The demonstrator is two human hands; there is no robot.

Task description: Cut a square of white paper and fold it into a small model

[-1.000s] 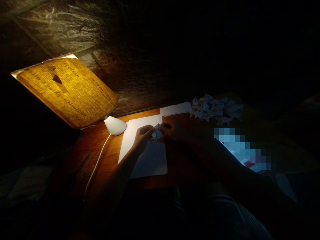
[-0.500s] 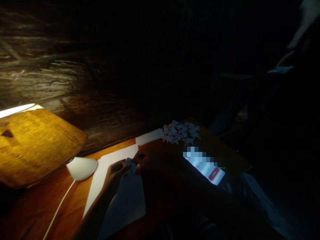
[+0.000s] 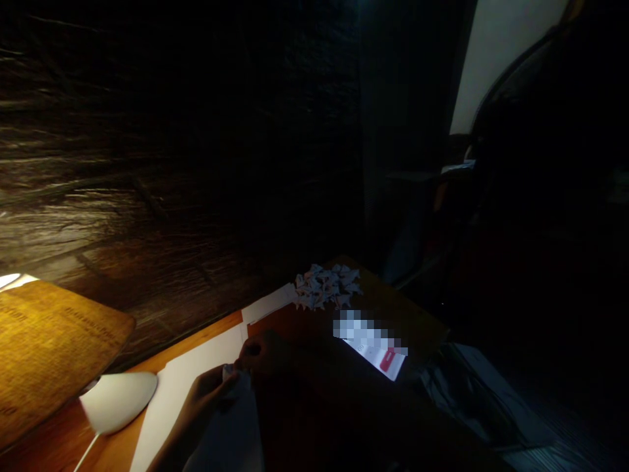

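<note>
My left hand (image 3: 209, 385) is closed on a small piece of folded paper (image 3: 228, 372), its fingers and thumb pinching it. From the right, my right hand (image 3: 268, 351) meets the same piece with bent fingers, its fingertips touching the paper's edge. Much of the paper is covered by the fingers, and dim light hides its exact shape. Beneath both hands lie large white sheets of paper (image 3: 170, 393). Beyond them is a stack of paper strips (image 3: 268, 303), and against its right end rests a heap of folded paper pieces (image 3: 327, 287) with pointed corners.
A phone with a lit screen (image 3: 393, 367) lies on the wooden table (image 3: 422, 321) to the right. At left stand a white lamp base (image 3: 122, 398) with a cord and a yellow printed lampshade (image 3: 54, 354). A dark textured wall (image 3: 98, 223) runs along the back.
My view has swung right and up, so the table's contents appear lower and further left. The folded paper stays between both hands, now more covered by the fingers.
</note>
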